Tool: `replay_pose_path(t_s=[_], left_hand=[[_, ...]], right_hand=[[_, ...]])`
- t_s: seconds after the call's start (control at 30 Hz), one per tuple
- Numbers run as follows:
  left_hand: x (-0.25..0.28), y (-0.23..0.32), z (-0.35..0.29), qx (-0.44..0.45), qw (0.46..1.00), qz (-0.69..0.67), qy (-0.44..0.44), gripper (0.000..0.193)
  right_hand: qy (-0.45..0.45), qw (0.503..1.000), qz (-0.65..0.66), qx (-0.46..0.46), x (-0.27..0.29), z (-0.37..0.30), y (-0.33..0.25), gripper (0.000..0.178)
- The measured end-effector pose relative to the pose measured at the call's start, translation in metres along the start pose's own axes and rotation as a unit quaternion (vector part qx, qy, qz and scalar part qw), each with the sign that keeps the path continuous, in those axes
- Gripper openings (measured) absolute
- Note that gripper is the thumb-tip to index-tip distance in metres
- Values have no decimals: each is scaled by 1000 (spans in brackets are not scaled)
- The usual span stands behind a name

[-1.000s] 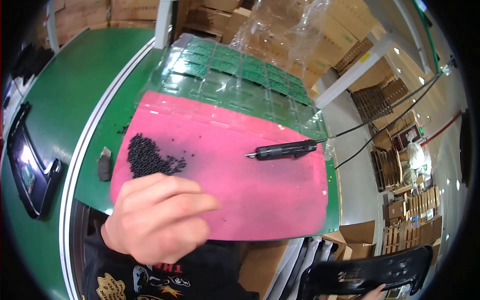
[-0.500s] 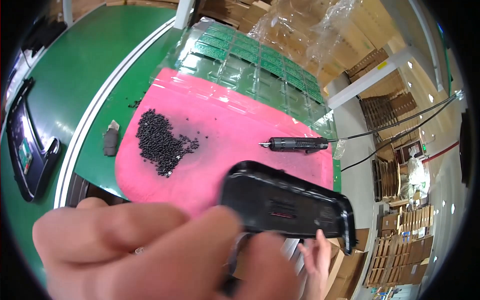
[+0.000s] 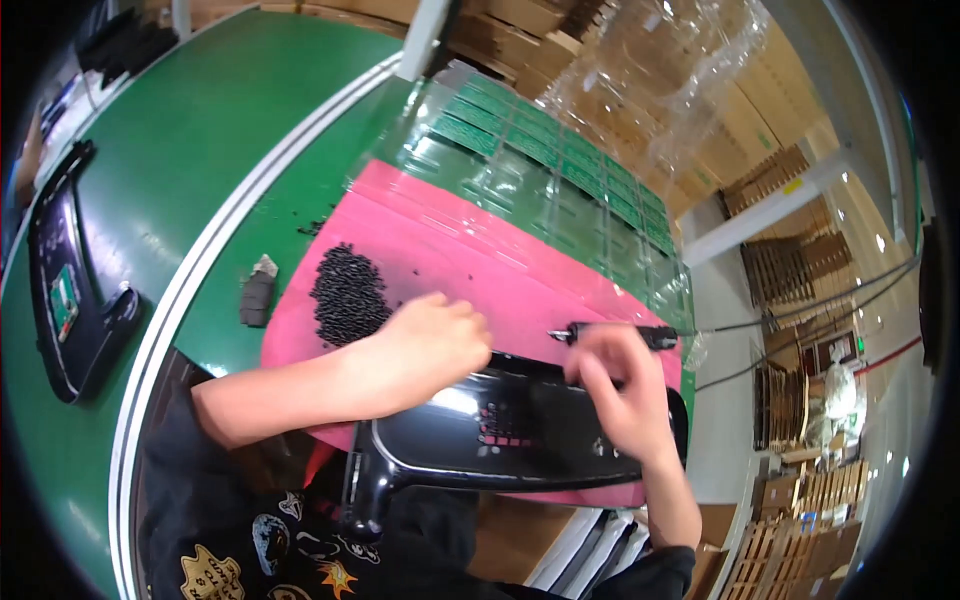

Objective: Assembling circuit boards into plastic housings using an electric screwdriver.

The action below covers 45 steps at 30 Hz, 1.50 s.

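A glossy black plastic housing [image 3: 450,430] with a thick handle-like end lies across the near side of the pink mat [image 3: 510,235]. My left hand [image 3: 435,340] is above the housing's far left edge, close to a heap of small black screws [image 3: 348,295]. Its fingers are curled down, and whatever they pinch is hidden. Over the housing's right part my right hand [image 3: 625,395] reaches to the black electric screwdriver [image 3: 655,337]. Its thumb stands apart from the bent fingers, which cover part of the tool's body. The screwdriver lies on the mat, bit pointing left.
Green circuit boards [image 3: 560,150] in clear plastic trays stand beyond the mat. A grey wrapped piece [image 3: 257,295] lies left of it. Past a white rail [image 3: 215,215], another black housing [image 3: 75,290] with a circuit board rests on green surface. The screwdriver's cable [image 3: 800,310] runs right.
The black housing, held up before, now lies on the mat. My left hand has moved from close to the camera to beside the screws; my right hand has come up to the screwdriver.
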<state>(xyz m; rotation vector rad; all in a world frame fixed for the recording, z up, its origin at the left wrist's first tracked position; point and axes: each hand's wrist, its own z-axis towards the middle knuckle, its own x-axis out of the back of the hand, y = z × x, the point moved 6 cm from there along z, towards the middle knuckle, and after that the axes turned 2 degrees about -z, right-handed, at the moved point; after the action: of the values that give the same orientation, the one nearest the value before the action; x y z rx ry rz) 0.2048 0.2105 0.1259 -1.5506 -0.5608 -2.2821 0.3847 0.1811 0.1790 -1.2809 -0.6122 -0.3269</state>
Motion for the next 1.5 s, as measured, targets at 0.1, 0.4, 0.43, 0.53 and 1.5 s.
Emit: replay_pose_path(t_s=[0.1,0.4,0.43,0.53,1.5], left_hand=[[-3,0,16,-42,999,-21,24,11],[-18,-13,22,-16,996,-74,50,30],[-15,-15,21,-13,995,-81,56,29],[-15,-19,21,-2,994,-91,53,28],[-14,46,-8,-90,821,-481,-295,45]], right_hand=[[24,968,-229,98,-22,89,-2,32],[41,878,-472,66,-92,246,78,41],[28,870,-486,74,-94,252,81,44],[5,867,-492,81,-93,255,83,51],[53,960,-210,179,-20,-89,-12,30]])
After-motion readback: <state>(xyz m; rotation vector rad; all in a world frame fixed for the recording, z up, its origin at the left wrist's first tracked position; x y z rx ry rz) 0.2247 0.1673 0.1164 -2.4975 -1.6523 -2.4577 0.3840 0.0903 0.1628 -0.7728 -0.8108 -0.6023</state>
